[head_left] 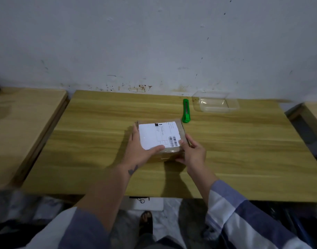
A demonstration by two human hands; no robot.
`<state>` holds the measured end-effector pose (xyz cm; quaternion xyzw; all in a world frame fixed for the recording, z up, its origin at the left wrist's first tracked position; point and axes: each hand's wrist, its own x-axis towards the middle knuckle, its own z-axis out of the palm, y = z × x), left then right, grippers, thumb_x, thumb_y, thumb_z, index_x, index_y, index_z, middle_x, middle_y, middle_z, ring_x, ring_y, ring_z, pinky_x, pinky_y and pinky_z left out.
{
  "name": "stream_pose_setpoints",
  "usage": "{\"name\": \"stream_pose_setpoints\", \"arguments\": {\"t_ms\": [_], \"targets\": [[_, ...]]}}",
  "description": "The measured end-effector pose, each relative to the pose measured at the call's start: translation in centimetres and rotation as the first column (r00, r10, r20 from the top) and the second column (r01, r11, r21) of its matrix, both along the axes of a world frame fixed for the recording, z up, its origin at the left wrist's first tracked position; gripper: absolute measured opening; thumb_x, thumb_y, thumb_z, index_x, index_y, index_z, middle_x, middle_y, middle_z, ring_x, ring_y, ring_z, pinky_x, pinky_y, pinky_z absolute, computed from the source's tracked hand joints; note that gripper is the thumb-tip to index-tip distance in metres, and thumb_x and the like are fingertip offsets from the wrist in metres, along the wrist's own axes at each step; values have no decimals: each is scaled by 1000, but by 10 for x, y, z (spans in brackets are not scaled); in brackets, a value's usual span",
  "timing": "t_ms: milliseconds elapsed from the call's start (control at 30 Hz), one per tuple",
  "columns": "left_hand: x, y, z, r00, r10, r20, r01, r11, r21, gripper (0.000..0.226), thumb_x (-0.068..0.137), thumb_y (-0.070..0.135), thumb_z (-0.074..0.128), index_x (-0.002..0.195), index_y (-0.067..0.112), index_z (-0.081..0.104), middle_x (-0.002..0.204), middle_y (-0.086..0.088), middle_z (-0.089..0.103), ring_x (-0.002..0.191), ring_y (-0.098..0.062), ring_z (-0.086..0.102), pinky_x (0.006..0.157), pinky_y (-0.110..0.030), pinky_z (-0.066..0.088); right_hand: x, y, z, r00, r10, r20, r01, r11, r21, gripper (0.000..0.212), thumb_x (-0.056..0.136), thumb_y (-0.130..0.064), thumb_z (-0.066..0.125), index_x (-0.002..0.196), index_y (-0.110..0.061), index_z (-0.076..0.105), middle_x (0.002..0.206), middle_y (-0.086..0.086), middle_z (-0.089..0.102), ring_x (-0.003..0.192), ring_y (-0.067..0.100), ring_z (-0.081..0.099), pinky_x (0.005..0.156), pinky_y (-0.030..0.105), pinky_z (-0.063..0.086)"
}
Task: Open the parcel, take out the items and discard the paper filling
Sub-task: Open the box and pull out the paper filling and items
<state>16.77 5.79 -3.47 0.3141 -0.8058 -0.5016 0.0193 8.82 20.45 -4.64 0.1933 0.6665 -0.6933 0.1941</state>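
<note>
A small brown cardboard parcel (174, 152) with a white shipping label (158, 135) on top lies closed in the middle of the wooden table (93, 137). My left hand (139, 150) holds its left side, fingers along the edge and thumb across the label's near corner. My right hand (192, 152) grips the parcel's near right corner, thumb on top and fingers round the side. A green utility knife (186, 110) lies just beyond the parcel, to its right.
A transparent plastic container (216, 103) stands at the table's back right, near the wall. A second wooden table (19, 123) adjoins on the left, and another surface edge (315, 112) shows at the far right. My foot and floor clutter lie below the table's front edge.
</note>
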Motion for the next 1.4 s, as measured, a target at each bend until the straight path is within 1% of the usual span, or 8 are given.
{"name": "stream_pose_setpoints", "arguments": {"t_ms": [267,367,567,633,733,1000,1200,1400], "targets": [[34,8,-18,999,-44,29,45,999,-18,151,31,59,90,150,37,-1,157,10,22,141,-14,30,114,-43,33,35,18,-11,999,-2,-51,4,1000,31,41,84,-15,67,123,-26,61,99,-1,57,87,23,59,70,47,60],[34,3,-24,997,-59,49,62,995,-73,152,25,74,83,148,40,1,157,14,22,141,-11,29,113,-42,35,34,25,-20,964,175,-201,-115,953,282,44,83,-29,67,126,-30,58,93,3,65,87,26,66,76,49,58],[41,3,-30,997,-74,-2,74,996,-48,150,38,55,91,151,30,-5,158,9,20,143,-13,24,116,-36,27,27,43,-12,474,758,-448,-142,568,811,54,79,-46,67,129,-30,55,135,8,49,126,27,41,104,40,35],[42,3,-34,997,-75,-20,74,996,-41,144,45,43,92,152,27,-4,158,8,21,143,-13,23,111,-26,25,22,41,-9,254,906,-339,-210,394,895,53,78,-48,66,127,-32,57,146,4,44,138,25,33,114,50,23],[40,2,-37,997,-77,-21,75,996,-57,140,48,41,92,152,27,-2,158,6,24,143,-13,26,108,-26,27,16,37,-12,139,969,-205,-285,238,928,46,83,-45,62,127,-34,56,149,-2,40,143,21,26,117,51,16],[37,-8,-38,991,-131,15,132,985,-110,139,46,51,90,151,32,0,155,9,30,139,-13,34,112,-38,35,21,29,-18,194,886,-421,-137,450,883,20,80,-34,68,99,-30,74,115,-5,71,118,30,57,89,49,48],[39,-7,-40,992,-117,-44,114,992,-59,139,43,51,89,151,32,4,153,9,34,137,-11,37,112,-39,37,22,28,-14,237,817,-526,-159,567,808,28,85,-38,57,102,-22,74,115,2,71,119,30,57,97,45,49],[65,21,-42,976,69,-209,-107,978,-179,88,75,61,63,148,31,26,149,6,42,135,-12,41,110,-38,40,26,33,-5,366,754,-546,-168,630,758,37,79,-41,68,111,-23,69,138,11,48,128,29,45,105,39,43]]}}
